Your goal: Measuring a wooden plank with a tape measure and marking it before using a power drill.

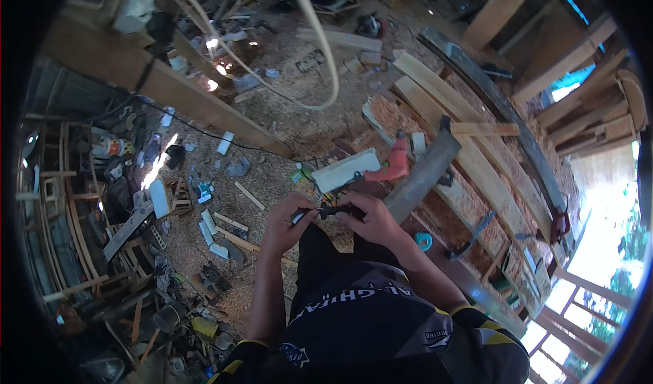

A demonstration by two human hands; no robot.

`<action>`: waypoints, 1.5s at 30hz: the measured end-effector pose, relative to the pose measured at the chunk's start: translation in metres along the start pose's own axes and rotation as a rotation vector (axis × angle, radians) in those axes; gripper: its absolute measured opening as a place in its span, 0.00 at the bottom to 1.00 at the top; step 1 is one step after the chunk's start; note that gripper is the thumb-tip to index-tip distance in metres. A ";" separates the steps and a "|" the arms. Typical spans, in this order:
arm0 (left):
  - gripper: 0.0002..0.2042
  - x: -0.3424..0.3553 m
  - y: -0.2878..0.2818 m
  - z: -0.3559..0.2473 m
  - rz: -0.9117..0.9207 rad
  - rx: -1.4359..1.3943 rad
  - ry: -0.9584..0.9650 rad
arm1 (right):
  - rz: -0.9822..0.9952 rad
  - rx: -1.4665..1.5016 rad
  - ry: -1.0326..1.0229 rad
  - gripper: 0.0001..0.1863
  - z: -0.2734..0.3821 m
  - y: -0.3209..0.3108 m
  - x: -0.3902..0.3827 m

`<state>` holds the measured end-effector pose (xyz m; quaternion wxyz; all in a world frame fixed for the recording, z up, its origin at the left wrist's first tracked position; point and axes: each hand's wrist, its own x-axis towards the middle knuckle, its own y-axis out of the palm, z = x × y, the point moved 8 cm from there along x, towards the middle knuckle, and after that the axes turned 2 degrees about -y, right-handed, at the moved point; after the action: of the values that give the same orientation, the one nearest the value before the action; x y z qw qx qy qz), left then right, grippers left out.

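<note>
Red drill (391, 166) as landmark. Small dark part (331, 211) between both hands, left of drill and nearer wearer; exact kind cannot be told. Left hand (289, 219): thumb and finger pinching its left end. Right hand (368, 214): fingers curled around its right end. Pale block (347, 171) just left of drill; grey plank (427, 173) just right; teal ring (418, 239) right, nearer wearer.
</note>
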<state>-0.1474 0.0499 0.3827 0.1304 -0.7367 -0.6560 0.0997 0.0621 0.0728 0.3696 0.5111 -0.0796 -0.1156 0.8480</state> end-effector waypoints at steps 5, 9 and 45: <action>0.03 -0.008 -0.034 -0.025 -0.104 0.006 -0.011 | 0.022 -0.012 -0.031 0.14 0.042 0.001 0.020; 0.04 -0.017 -0.074 -0.031 -0.209 0.009 0.071 | -0.003 0.024 -0.097 0.12 0.080 -0.005 0.037; 0.25 0.072 -0.156 -0.071 -0.138 -0.268 0.328 | -0.261 -0.726 -0.702 0.13 0.468 -0.018 0.262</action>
<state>-0.2633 0.1336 0.5019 0.1427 -0.7070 -0.6824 -0.1186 -0.1625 0.2594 0.8195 0.4826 0.0528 -0.5757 0.6580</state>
